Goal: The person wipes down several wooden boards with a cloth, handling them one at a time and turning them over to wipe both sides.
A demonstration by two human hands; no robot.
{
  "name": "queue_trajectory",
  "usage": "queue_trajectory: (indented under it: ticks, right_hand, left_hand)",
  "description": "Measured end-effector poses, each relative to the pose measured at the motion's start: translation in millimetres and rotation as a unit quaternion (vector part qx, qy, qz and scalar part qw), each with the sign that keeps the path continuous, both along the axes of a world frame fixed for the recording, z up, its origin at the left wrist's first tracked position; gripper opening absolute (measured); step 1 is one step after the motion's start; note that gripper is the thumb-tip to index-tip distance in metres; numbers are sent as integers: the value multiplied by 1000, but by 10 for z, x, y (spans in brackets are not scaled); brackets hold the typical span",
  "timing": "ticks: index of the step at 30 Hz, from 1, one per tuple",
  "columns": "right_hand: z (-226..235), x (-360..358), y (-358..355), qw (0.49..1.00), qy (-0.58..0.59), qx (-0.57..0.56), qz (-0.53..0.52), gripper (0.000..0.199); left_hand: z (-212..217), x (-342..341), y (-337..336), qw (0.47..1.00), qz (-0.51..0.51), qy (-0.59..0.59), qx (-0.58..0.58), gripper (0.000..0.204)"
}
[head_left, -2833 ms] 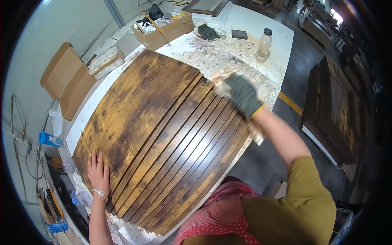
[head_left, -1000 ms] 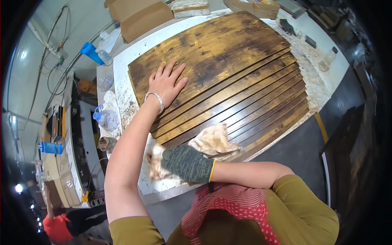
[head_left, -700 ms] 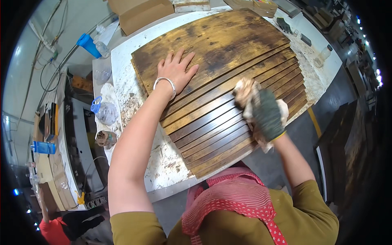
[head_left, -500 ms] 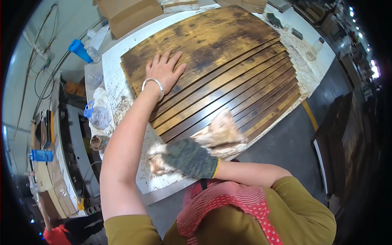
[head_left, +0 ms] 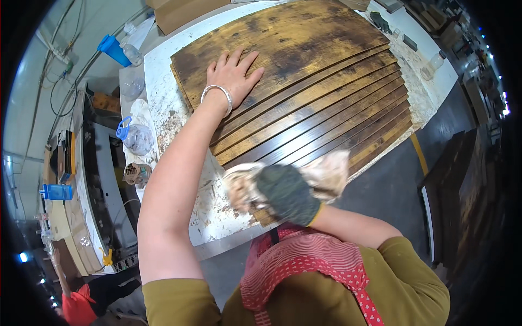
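Observation:
A fanned stack of brown wood-grain boards (head_left: 304,60) lies on the white, stained worktable (head_left: 206,220). My bare left hand (head_left: 235,79) rests on the top board with its fingers spread, a bracelet at the wrist. My right hand (head_left: 287,194), in a dark green knitted glove, presses a stained cream cloth (head_left: 328,173) at the near edge of the stack. The cloth bunches out on both sides of the glove, and the fingers are partly hidden and blurred by motion.
Along the table's left side stand a blue cup (head_left: 113,50), a clear jug with a blue lid (head_left: 136,137) and a brown-stained container (head_left: 137,174). A dark glove (head_left: 379,22) and a clear bottle (head_left: 435,62) lie far right. A co-worker in red (head_left: 79,304) is at lower left.
My right hand and the cloth have moved right and slightly away from me along the boards' near edge. My left hand stays on the top board while the whole view has shifted slightly.

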State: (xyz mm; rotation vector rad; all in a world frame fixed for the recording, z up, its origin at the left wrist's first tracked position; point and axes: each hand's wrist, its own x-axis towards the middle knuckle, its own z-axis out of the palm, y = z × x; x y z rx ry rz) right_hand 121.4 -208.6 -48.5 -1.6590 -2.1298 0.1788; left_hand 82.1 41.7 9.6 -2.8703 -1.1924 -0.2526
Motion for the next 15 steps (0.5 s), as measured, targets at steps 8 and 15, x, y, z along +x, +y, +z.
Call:
queue_trajectory:
  ticks: [8,15]
  right_hand:
    - [294,1053,-195,997,-9,3,-79,40]
    - [209,-350,116,992,-1,-18,122,26]
  left_hand:
    - [13,-61,-21,1000,6,-4,-30,56]
    - [61,29,-36,999,-1,-5,-38,56]
